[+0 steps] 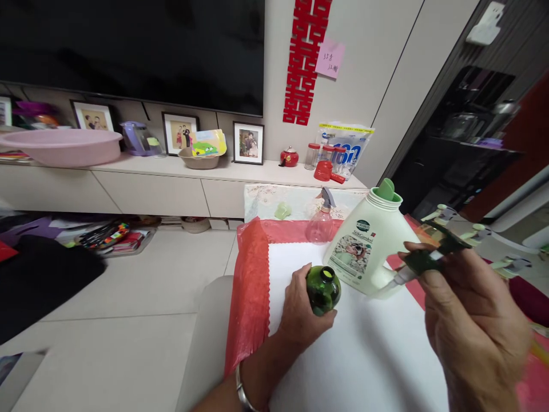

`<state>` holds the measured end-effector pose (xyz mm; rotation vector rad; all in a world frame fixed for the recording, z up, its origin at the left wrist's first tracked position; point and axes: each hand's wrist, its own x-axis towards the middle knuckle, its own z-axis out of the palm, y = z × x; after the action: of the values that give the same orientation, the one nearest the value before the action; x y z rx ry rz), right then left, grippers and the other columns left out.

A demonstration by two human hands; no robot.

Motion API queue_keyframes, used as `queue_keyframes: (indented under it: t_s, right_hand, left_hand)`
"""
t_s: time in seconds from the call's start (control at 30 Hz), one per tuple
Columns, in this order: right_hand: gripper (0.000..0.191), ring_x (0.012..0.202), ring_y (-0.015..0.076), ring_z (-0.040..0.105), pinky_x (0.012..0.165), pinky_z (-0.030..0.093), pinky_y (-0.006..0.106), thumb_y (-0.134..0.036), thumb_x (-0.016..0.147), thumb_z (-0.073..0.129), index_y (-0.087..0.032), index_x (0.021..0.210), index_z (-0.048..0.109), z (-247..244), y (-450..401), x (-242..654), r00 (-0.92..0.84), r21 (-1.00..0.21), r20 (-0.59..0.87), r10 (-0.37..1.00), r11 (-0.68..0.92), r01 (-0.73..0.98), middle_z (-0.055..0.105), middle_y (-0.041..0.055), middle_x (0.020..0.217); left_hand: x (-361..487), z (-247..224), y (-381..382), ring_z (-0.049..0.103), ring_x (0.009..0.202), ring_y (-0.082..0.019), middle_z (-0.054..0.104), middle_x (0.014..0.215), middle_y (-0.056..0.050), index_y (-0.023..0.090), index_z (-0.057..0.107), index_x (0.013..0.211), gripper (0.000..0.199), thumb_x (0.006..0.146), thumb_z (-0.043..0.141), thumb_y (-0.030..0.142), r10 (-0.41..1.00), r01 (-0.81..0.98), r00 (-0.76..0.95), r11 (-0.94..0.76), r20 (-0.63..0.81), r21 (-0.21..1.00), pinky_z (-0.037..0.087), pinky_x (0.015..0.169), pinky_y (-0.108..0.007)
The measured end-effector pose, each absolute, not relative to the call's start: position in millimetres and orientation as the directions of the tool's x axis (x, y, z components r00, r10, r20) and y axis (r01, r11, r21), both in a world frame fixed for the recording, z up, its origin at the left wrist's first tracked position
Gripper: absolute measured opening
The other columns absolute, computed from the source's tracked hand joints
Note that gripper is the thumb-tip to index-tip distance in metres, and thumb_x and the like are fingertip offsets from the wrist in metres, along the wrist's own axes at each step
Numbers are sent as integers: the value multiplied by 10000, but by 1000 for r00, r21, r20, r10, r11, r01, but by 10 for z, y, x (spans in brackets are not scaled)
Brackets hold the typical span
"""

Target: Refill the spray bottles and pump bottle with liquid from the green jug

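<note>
My left hand (300, 312) is wrapped around a round green spray bottle (322, 293) with its neck uncapped, standing on the white table cover. In my right hand (472, 320) is a dark green spray head (429, 257), pinched between thumb and fingers and held in the air to the right of the bottle. Its pale lower end points down to the left. Behind them stands a large pale green detergent jug (364, 243), its mouth open with a green spout inside. A clear pinkish spray bottle (321, 223) with a grey head stands left of the jug.
The table has a white sheet (351, 355) over red plastic (249, 286). More spray heads (476, 232) with pale green parts are at the right edge. Behind, a low cabinet (163, 191) bears a pink basin (68, 147), framed photos, red-lidded jars and a plastic bag.
</note>
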<state>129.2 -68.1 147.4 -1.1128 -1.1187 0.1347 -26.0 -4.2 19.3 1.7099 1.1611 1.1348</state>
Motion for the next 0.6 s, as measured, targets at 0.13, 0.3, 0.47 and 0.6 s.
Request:
queue_keyframes:
  t_s: [0.13, 0.3, 0.47, 0.6]
  right_hand:
    - [453, 956, 197, 663, 792, 556, 302, -525, 928, 634, -249, 1287, 636, 1261, -679, 1569, 276, -625, 601, 750, 226, 747, 652, 52, 1173]
    - [356, 1037, 219, 591, 843, 512, 364, -446, 984, 471, -227, 1224, 619, 738, -562, 1681, 33, -406, 455, 890, 175, 897, 623, 51, 1152]
    - [363, 985, 269, 586, 786, 506, 403, -329, 892, 439, -183, 1109, 690, 334, -541, 1596, 29, -417, 341, 939, 124, 900, 643, 90, 1033]
    - [345, 972, 236, 617, 825, 518, 366, -428, 890, 517, -217, 1076, 716, 347, -615, 1605, 65, -492, 310, 948, 102, 864, 660, 58, 1041]
  left_hand:
    - [-253, 192, -35, 558, 1248, -344, 567, 1299, -132, 191, 366, 1379, 895, 566, 740, 168, 956, 273, 154, -285, 251, 919, 443, 1090, -530]
    - [-238, 149, -8, 549, 1263, -343, 558, 1304, -138, 189, 341, 1389, 903, 573, 728, 155, 941, 258, 110, -338, 320, 905, 442, 1097, -529]
    - [-237, 137, -4, 544, 1265, -340, 554, 1313, -135, 199, 343, 1389, 890, 587, 728, 170, 944, 275, 110, -330, 312, 903, 436, 1099, -528]
    - [-238, 138, -8, 549, 1252, -337, 558, 1301, -139, 184, 355, 1382, 880, 583, 723, 179, 944, 263, 112, -329, 310, 907, 435, 1096, -522]
